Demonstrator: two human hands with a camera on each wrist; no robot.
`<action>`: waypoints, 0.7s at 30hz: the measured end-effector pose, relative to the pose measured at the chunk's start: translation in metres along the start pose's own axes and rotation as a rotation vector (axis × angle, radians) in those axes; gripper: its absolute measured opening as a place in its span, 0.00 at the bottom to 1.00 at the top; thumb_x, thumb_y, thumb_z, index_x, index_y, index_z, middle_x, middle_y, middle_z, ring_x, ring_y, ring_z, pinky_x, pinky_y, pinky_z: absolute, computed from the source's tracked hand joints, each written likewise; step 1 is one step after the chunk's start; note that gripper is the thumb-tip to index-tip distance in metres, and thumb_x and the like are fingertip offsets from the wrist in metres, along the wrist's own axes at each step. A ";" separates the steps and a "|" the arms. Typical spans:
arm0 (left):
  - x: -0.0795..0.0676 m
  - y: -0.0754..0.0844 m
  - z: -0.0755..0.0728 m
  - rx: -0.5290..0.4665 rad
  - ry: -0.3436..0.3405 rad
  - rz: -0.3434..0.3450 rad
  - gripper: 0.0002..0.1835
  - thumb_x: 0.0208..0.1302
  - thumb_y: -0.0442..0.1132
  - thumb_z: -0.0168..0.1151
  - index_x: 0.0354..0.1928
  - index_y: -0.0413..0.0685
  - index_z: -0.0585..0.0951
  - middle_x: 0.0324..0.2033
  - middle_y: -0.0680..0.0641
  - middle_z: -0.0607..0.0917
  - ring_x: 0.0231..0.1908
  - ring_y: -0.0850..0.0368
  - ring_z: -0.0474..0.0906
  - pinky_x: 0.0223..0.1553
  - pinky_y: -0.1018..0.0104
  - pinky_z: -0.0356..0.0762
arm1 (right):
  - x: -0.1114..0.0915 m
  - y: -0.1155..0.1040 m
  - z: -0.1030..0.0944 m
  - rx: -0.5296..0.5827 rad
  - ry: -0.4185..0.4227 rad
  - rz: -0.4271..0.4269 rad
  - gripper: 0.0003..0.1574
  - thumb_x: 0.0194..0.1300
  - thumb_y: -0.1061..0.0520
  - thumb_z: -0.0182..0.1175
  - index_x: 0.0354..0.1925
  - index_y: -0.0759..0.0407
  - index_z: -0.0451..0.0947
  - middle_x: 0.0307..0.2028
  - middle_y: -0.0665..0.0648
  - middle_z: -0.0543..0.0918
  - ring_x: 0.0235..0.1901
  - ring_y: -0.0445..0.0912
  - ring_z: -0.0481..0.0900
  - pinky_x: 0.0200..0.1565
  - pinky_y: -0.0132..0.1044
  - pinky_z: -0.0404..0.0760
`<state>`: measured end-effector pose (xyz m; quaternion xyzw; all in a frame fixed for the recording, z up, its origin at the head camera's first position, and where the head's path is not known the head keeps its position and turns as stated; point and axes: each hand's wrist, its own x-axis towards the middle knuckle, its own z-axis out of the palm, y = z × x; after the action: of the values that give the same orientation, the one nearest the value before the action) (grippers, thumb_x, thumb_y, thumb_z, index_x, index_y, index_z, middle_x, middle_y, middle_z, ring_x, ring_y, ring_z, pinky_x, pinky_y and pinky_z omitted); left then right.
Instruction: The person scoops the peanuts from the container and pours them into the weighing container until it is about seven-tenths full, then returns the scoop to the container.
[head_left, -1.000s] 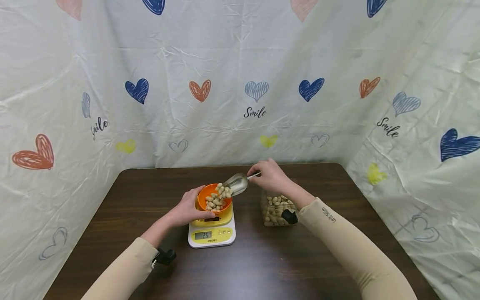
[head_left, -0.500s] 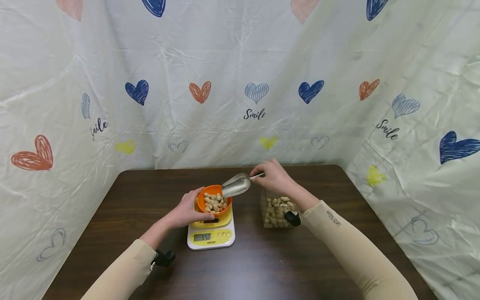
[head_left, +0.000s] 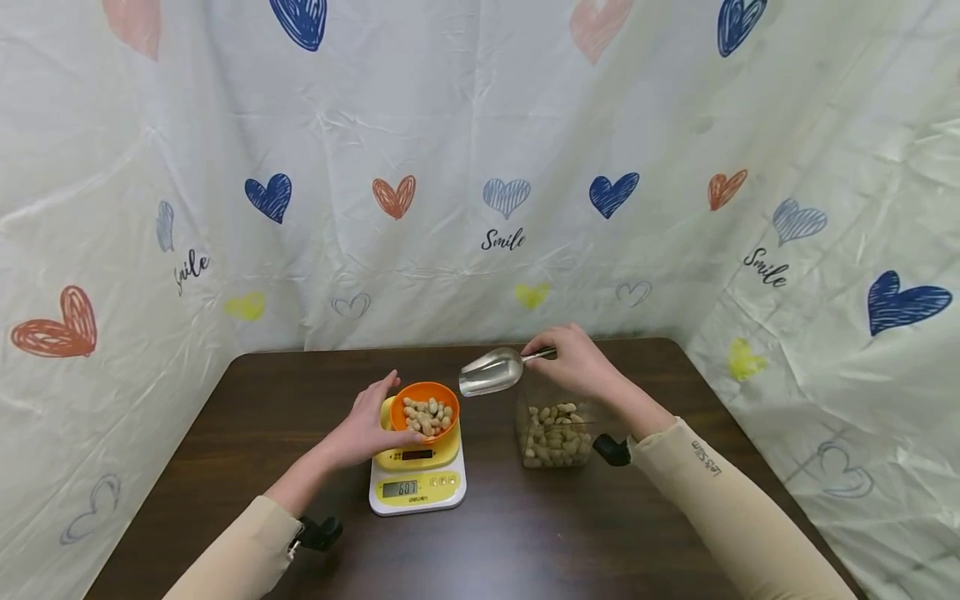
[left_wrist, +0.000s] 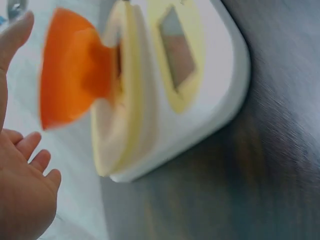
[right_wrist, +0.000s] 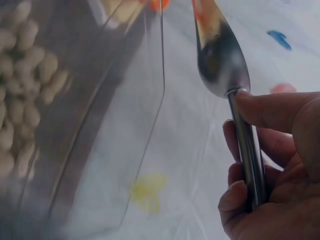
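My right hand (head_left: 576, 363) grips the handle of a metal scoop (head_left: 491, 375), held level with its mouth toward the left; it looks empty in the head view. In the right wrist view, the fingers wrap the handle (right_wrist: 246, 155) with the thumb near its neck. An orange bowl (head_left: 420, 388) of peanuts (head_left: 427, 417) stands on a yellow and white kitchen scale (head_left: 442, 497), whose display reads about 60.7. Beside the bowl's left side is my left hand (head_left: 366, 429), fingers spread. A gap shows between that hand and the bowl (left_wrist: 75, 75) in the left wrist view.
A clear box (head_left: 519, 421) of peanuts (head_left: 553, 442) stands right of the scale, below my right forearm. Both stand on a dark wooden table (head_left: 300, 417). A white curtain (head_left: 450, 308) with printed hearts hangs behind and at the sides.
Peanuts slid from the scoop into the bowl, and the display rose from about 26 to 60.7. The scoop moved right, away from the bowl. My left hand loosened from the bowl.
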<state>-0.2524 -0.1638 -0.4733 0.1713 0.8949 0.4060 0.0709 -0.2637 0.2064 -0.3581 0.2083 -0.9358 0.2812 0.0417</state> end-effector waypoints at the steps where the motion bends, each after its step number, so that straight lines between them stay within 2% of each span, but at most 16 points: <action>1: -0.001 0.004 -0.001 0.000 0.008 0.012 0.67 0.51 0.65 0.77 0.83 0.52 0.46 0.77 0.46 0.58 0.75 0.41 0.48 0.68 0.32 0.57 | -0.003 0.003 -0.003 -0.001 0.001 0.013 0.10 0.70 0.53 0.67 0.48 0.49 0.89 0.48 0.49 0.86 0.55 0.53 0.72 0.56 0.53 0.71; 6: -0.003 0.026 -0.007 -0.009 0.037 0.089 0.63 0.53 0.63 0.77 0.82 0.56 0.48 0.77 0.49 0.58 0.74 0.45 0.50 0.68 0.33 0.58 | -0.016 0.015 -0.020 -0.017 0.022 0.031 0.11 0.70 0.54 0.67 0.49 0.51 0.88 0.49 0.52 0.87 0.58 0.55 0.73 0.59 0.55 0.70; 11: -0.004 0.050 -0.006 -0.027 0.029 0.153 0.61 0.55 0.63 0.76 0.82 0.56 0.49 0.76 0.52 0.59 0.74 0.47 0.52 0.68 0.35 0.59 | -0.026 0.024 -0.037 -0.039 0.037 0.028 0.11 0.71 0.55 0.66 0.50 0.54 0.88 0.49 0.54 0.87 0.57 0.56 0.76 0.59 0.55 0.71; 18: -0.001 0.081 0.008 -0.041 -0.025 0.206 0.61 0.55 0.66 0.74 0.82 0.62 0.49 0.76 0.58 0.59 0.73 0.53 0.54 0.68 0.41 0.61 | -0.041 0.030 -0.060 -0.143 0.065 0.013 0.10 0.71 0.57 0.66 0.48 0.55 0.88 0.48 0.55 0.87 0.54 0.57 0.76 0.59 0.57 0.67; 21: 0.003 0.092 0.018 -0.041 -0.059 0.223 0.61 0.54 0.67 0.74 0.82 0.64 0.49 0.76 0.60 0.59 0.74 0.55 0.54 0.68 0.43 0.62 | -0.046 0.033 -0.066 -0.206 0.068 0.004 0.09 0.70 0.57 0.66 0.47 0.55 0.89 0.46 0.56 0.87 0.51 0.57 0.75 0.54 0.56 0.69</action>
<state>-0.2274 -0.0940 -0.4158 0.2803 0.8592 0.4243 0.0551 -0.2383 0.2838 -0.3285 0.1912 -0.9583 0.1907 0.0940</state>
